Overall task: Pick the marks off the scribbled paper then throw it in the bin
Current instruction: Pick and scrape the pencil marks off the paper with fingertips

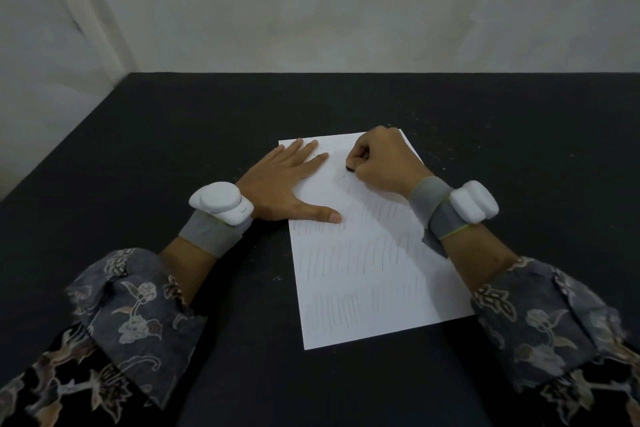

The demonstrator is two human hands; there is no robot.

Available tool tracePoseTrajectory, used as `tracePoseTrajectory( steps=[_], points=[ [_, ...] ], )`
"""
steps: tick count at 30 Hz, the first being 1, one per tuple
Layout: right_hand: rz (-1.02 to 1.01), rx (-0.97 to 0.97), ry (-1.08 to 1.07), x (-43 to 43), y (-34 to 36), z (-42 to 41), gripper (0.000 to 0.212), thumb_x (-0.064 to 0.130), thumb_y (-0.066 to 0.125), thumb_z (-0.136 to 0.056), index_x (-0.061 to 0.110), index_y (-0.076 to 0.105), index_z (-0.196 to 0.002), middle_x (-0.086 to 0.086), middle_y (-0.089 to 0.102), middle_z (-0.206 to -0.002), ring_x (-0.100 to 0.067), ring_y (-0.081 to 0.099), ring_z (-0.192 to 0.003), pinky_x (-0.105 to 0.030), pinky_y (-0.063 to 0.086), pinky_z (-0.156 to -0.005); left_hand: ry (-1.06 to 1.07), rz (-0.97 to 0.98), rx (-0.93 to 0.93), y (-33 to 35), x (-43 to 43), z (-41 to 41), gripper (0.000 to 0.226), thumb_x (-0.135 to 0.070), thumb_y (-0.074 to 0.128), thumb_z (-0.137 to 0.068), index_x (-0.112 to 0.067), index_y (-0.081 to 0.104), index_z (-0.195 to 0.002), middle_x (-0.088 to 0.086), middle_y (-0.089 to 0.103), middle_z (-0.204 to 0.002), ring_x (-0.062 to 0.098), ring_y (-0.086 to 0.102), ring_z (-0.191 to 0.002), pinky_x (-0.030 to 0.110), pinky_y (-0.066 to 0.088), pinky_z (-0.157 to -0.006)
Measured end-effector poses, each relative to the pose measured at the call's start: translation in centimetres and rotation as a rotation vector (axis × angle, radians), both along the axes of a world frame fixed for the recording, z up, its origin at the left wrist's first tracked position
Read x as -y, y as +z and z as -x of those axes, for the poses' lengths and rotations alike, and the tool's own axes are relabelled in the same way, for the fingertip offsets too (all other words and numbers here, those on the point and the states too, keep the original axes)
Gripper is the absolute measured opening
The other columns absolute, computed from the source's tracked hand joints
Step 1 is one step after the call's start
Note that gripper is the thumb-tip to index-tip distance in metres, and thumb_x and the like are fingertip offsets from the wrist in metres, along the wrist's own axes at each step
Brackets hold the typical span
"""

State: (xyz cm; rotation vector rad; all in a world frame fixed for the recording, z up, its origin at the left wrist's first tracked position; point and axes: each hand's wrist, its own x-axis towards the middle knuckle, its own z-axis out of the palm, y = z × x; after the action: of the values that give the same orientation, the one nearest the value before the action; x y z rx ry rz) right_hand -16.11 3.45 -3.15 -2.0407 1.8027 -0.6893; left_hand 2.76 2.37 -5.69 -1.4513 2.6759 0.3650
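My left hand (pixel 281 184) lies flat, fingers spread, pressing down the top left part of the paper (pixel 367 274), which rests on the black table (pixel 173 135) between my forearms. My right hand (pixel 381 163) is curled over the sheet's top right part, fingers pinching a small dark eraser (pixel 349 168) against the page. Faint pencil marks (pixel 346 253) run in rows below both hands, while the strip under my fingers looks white. Dark crumbs (pixel 320 155) lie by my left fingertips.
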Motion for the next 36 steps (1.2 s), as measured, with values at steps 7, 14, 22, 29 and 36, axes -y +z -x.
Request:
tracePoseTrajectory(
  steps=[7,14,22,29,36],
  points=[
    [-0.116,0.019,0.145,-1.7,-0.1,-0.1,0.011,0.005,0.063,-0.084,0.011,0.073,-0.081,0.005,0.067,-0.079,-0.009,0.063,-0.076,-0.018,0.053,-0.070,-0.002,-0.009,0.002,0.0,0.0,-0.1,0.121,-0.095,0.033,-0.057,-0.032,-0.008,-0.152,-0.009,-0.018,-0.159,0.011,-0.019,-0.146,0.027,-0.016,-0.108],
    [-0.061,0.040,0.087,-1.4,0.0,0.6,0.012,0.003,0.062,-0.083,0.006,0.073,-0.082,0.002,0.070,-0.081,-0.009,0.063,-0.074,-0.023,0.055,-0.072,0.004,-0.013,-0.004,0.1,0.0,0.0,0.126,-0.096,0.027,-0.050,-0.032,-0.008,-0.152,-0.009,-0.018,-0.159,0.010,-0.019,-0.146,0.028,-0.015,-0.111],
    [-0.006,0.011,0.066,-1.5,-0.4,0.6,0.011,0.002,0.061,-0.084,0.006,0.071,-0.082,-0.001,0.066,-0.083,-0.014,0.060,-0.080,-0.027,0.054,-0.073,0.001,-0.009,-0.007,0.0,0.0,0.0,0.127,-0.096,0.025,-0.048,-0.032,-0.006,-0.153,-0.009,-0.017,-0.160,0.010,-0.018,-0.146,0.028,-0.015,-0.110],
    [-0.084,-0.046,0.221,-2.9,-0.1,0.7,0.009,0.003,0.063,-0.084,0.007,0.071,-0.083,-0.001,0.070,-0.083,-0.011,0.062,-0.075,-0.025,0.055,-0.073,-0.006,0.001,-0.023,-0.1,0.0,-0.2,0.135,-0.102,0.021,-0.041,-0.031,-0.005,-0.153,-0.009,-0.016,-0.160,0.009,-0.018,-0.146,0.030,-0.014,-0.114],
    [-0.033,-0.064,0.157,-2.1,-0.4,0.6,0.011,0.003,0.060,-0.086,0.006,0.071,-0.087,-0.002,0.067,-0.087,-0.015,0.059,-0.084,-0.030,0.055,-0.077,0.002,-0.016,-0.009,0.0,0.1,0.0,0.135,-0.101,0.021,-0.040,-0.033,-0.007,-0.152,-0.009,-0.018,-0.160,0.010,-0.019,-0.145,0.028,-0.015,-0.110]
  ],
)
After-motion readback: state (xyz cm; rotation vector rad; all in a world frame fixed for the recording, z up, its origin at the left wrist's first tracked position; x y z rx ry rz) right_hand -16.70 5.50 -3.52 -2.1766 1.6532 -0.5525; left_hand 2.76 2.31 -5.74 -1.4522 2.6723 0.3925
